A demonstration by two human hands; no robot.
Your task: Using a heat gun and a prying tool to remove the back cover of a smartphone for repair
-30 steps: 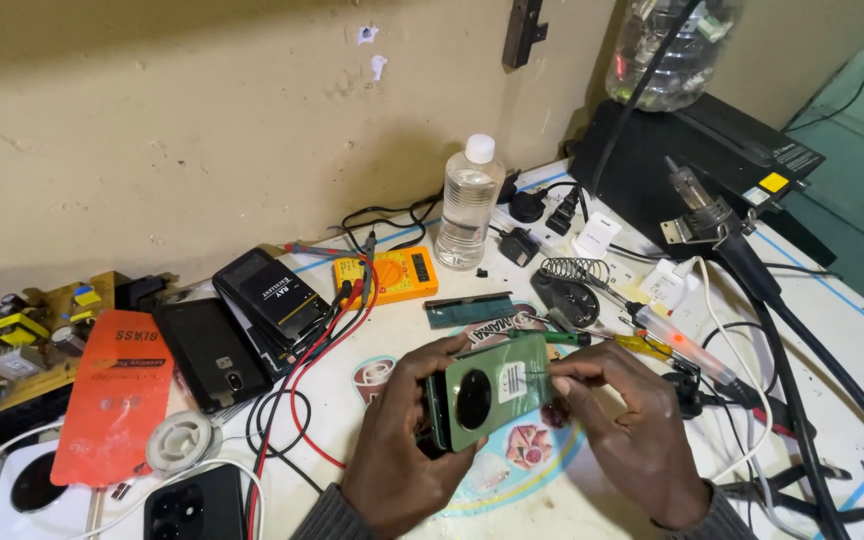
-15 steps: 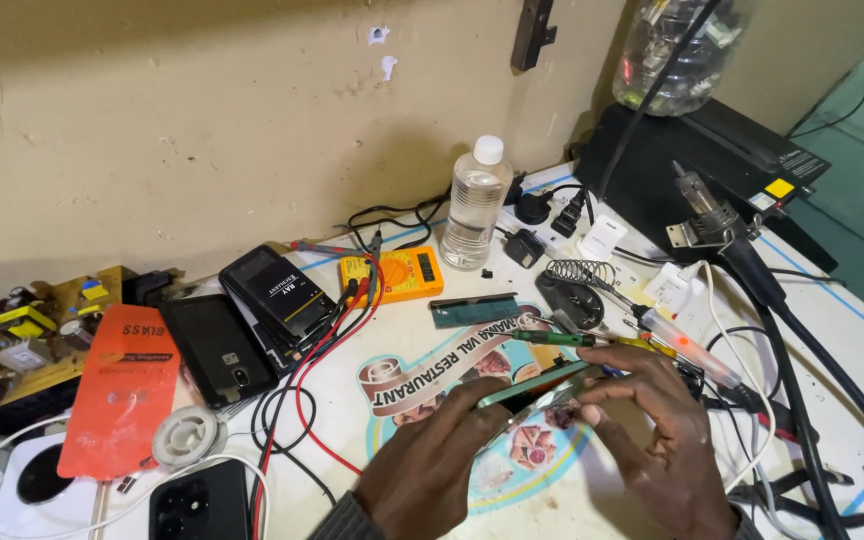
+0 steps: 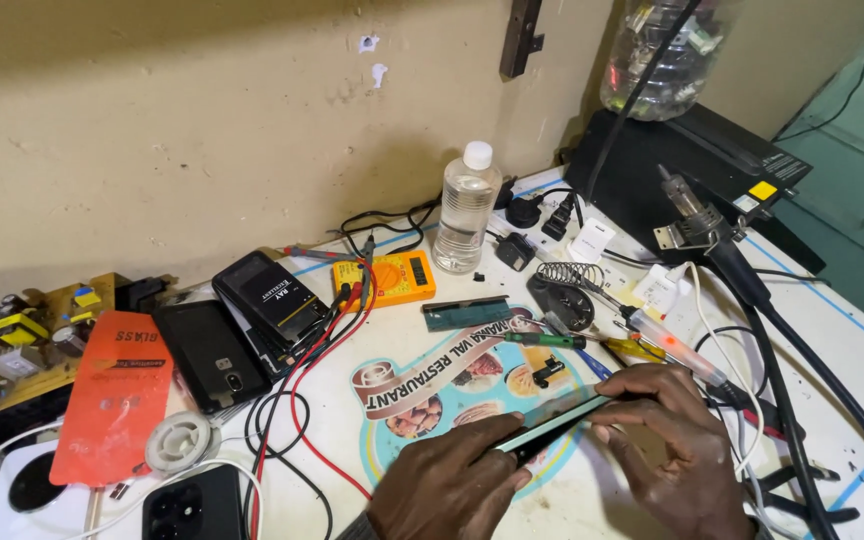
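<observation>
Green-edged and slim, the phone is held edge-up just above the white table, pinched between both hands near the table's front edge. Left hand closed on its lower end, thumb and fingertips along the rim; right hand closed over the upper end, fingers curled across the top edge. Judged light and stiff, with smooth faces likely to slip and glass likely to crack, so the edges and corners look the safest hold, not the flat faces. Beyond the grip: green-handled screwdriver and green circuit strip lie apart on a printed sticker. Containers: clear plastic bottle upright near the wall, capped, holding clear liquid nearly to the neck; a large clear jar behind, contents too blurred to tell.
</observation>
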